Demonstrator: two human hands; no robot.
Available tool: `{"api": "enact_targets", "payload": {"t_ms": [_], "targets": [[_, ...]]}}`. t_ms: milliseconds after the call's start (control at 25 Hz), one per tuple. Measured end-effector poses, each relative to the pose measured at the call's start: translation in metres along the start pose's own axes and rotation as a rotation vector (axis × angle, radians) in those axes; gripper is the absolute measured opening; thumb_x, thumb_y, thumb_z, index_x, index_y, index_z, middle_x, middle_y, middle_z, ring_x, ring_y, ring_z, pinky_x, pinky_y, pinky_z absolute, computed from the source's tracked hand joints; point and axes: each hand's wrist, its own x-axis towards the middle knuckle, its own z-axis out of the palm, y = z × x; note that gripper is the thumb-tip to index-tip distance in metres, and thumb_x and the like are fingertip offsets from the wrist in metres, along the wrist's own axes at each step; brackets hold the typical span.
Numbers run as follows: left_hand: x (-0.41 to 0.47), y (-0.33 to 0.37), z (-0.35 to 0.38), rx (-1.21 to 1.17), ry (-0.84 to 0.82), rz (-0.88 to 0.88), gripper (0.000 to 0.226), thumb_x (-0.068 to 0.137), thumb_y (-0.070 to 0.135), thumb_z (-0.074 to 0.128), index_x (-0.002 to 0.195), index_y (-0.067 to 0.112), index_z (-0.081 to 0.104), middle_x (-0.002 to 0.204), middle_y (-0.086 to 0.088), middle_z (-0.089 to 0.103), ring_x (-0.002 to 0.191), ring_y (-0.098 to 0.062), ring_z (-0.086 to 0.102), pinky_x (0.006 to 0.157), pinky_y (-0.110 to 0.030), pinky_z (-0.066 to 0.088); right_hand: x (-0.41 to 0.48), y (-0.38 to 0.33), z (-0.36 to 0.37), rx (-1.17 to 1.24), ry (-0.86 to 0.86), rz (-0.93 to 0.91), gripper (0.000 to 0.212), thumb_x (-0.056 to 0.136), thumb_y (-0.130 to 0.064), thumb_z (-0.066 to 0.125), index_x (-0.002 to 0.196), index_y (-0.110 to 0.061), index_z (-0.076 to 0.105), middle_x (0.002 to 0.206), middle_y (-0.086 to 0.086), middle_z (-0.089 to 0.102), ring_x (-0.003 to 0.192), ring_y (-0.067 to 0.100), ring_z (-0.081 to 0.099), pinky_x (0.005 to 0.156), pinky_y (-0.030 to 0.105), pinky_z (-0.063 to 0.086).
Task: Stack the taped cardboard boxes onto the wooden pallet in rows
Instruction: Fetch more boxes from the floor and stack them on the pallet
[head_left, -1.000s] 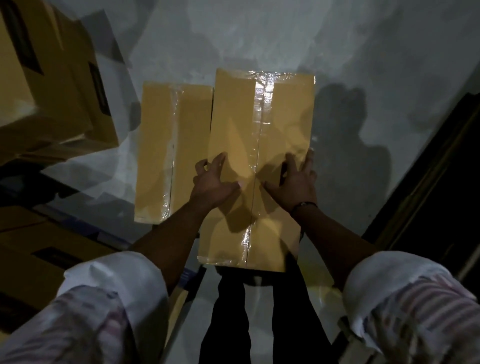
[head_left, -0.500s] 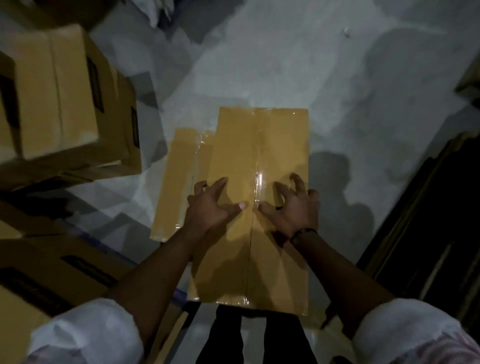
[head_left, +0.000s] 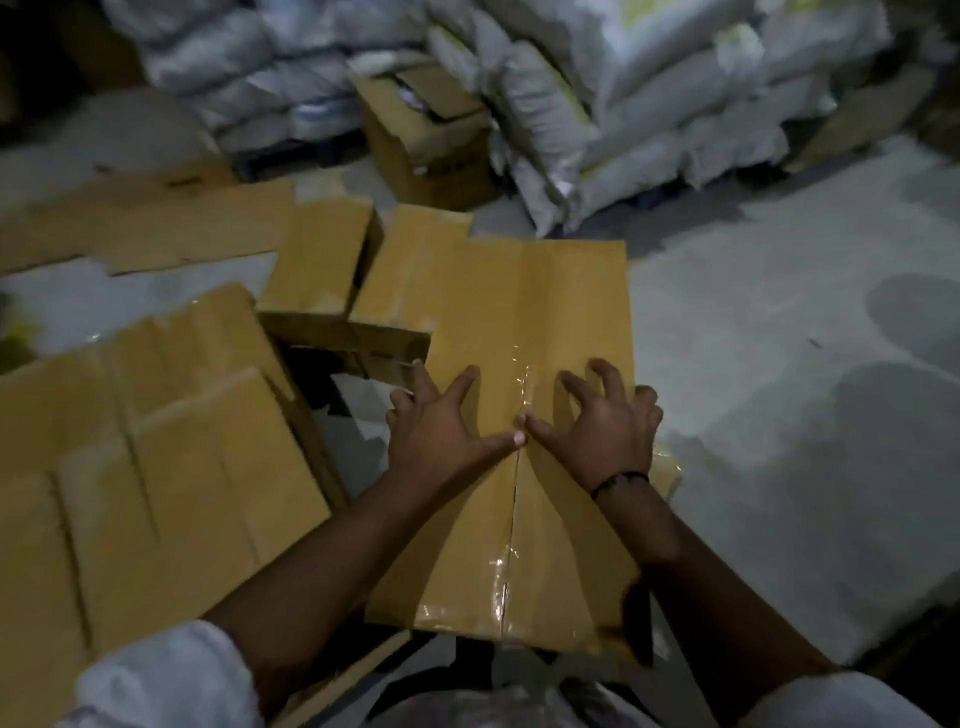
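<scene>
- Two hands are counted: left hand (head_left: 441, 431) and right hand (head_left: 597, 436).
- One taped cardboard box (head_left: 524, 322) is seen beneath them.
- Two closed boxes (head_left: 317, 260) are seen just beyond it.
- One open carton (head_left: 426, 130) is seen farther back.
- One wristband (head_left: 618, 480) is worn.
- The blurred left-side boxes (head_left: 156, 441) and the white sacks (head_left: 649, 104) cannot be counted.

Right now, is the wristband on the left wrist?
No, the dark wristband circles the wrist of the right hand; the left hand has none.

Pretty dim and grainy. The tape (head_left: 525, 395) on the box (head_left: 483, 312) throws small glints, sacks (head_left: 649, 104) at the back are motion-smeared, and soft shadows blotch the floor (head_left: 779, 415) on the right.
</scene>
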Motion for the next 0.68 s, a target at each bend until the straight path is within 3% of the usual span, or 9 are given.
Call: {"api": "enact_targets", "payload": {"t_ms": [280,680], "targets": [[-0.144,-0.088,-0.074,-0.015,0.302,-0.381,0.117,0.052,0.102,0.057,0.153,0.053,0.027,0.165,-0.012,0.013,0.141,-0.040,0.025,0.113,-0.054,0.033,-0.072,-0.121,-0.012,0.119,-0.039,-0.433,0.080,0.066,-0.089,0.055,0.132,-0.043,0.060,0.152,-0.010,0.040,0.123,0.037,0.039,0.102,0.048,0.036],[-0.344,-0.205,-0.116,0.012,0.440,-0.828,0.122,0.047,0.100,0.063,0.154,0.052,0.028,0.163,-0.018,0.018,0.141,-0.042,0.027,0.111,-0.054,0.035,-0.243,-0.257,0.008,0.179,-0.254,-0.858,0.082,0.069,-0.087,0.052,0.135,-0.040,0.058,0.155,-0.007,0.037,0.130,0.037,0.034,0.107,0.050,0.033]]}}
